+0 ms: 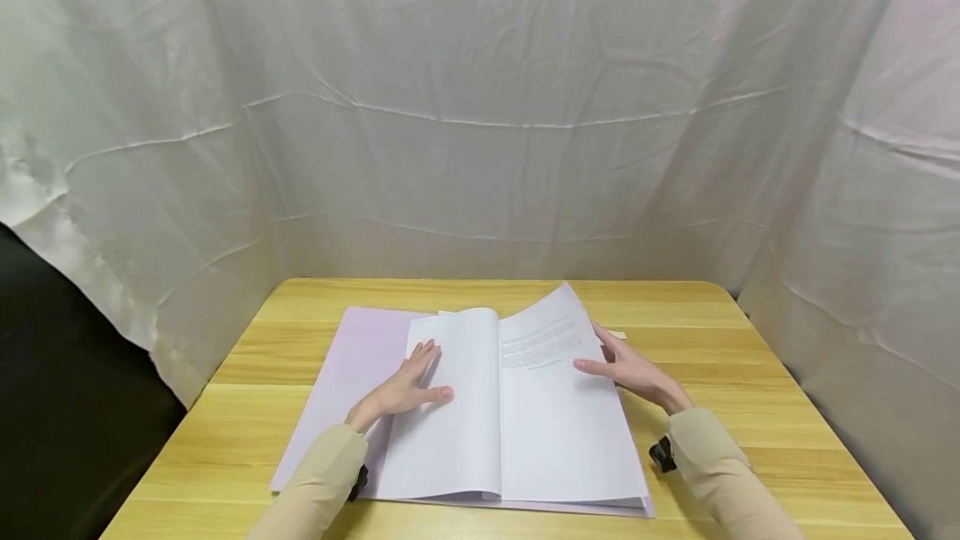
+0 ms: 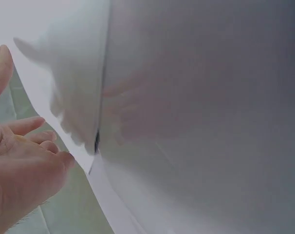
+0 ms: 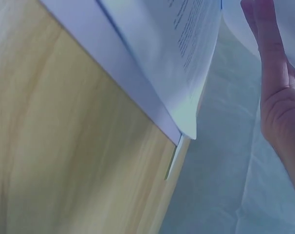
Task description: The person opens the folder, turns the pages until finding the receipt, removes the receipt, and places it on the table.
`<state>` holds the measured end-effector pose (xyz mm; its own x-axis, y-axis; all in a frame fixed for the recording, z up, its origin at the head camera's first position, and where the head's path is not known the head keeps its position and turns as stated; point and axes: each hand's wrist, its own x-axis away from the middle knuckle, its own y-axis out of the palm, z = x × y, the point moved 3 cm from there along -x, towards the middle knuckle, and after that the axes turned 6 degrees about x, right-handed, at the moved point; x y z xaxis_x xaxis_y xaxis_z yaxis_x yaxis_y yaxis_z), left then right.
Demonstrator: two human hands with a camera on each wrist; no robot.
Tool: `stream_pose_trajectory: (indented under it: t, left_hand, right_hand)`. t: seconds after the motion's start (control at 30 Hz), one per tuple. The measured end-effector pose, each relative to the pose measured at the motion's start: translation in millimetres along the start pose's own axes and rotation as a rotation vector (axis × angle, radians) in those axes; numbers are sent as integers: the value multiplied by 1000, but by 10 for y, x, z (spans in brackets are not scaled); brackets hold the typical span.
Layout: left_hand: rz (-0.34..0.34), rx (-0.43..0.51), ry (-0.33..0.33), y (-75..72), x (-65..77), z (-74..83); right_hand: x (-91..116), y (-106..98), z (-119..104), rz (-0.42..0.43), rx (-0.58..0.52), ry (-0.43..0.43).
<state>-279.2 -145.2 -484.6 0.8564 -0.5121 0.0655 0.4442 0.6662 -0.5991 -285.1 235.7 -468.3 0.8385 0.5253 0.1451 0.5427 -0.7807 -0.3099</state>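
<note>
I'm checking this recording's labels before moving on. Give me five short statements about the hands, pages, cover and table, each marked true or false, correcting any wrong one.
1. The left hand is over the left page. True.
2. The right hand is at the booklet's spine. False: it is at the outer edge of the right page.
3. Print fills the right page. False: it shows only in the upper part.
4. The lilac cover shows left of the left page. True.
5. The table is black. False: it has yellowish wood grain.
</note>
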Motion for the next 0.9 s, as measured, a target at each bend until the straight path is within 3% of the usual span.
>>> stream_pose_trajectory:
  t: [0.23,0.47,0.6,0.9]
  left_hand:
    - [36,44,-28,39,-9,94]
    - [83,105,-39,104,-28,140]
    - [102,129,-39,133,-39,195]
    - [126,220,-58,203,-55,308]
  right_hand:
    - [57,56,-76,4,2,56]
    - [32,156,-183,-112,-100,-73]
    - [21,225,-251,-125,-101,-51]
    - [-10,374,-282,-154,6,-40]
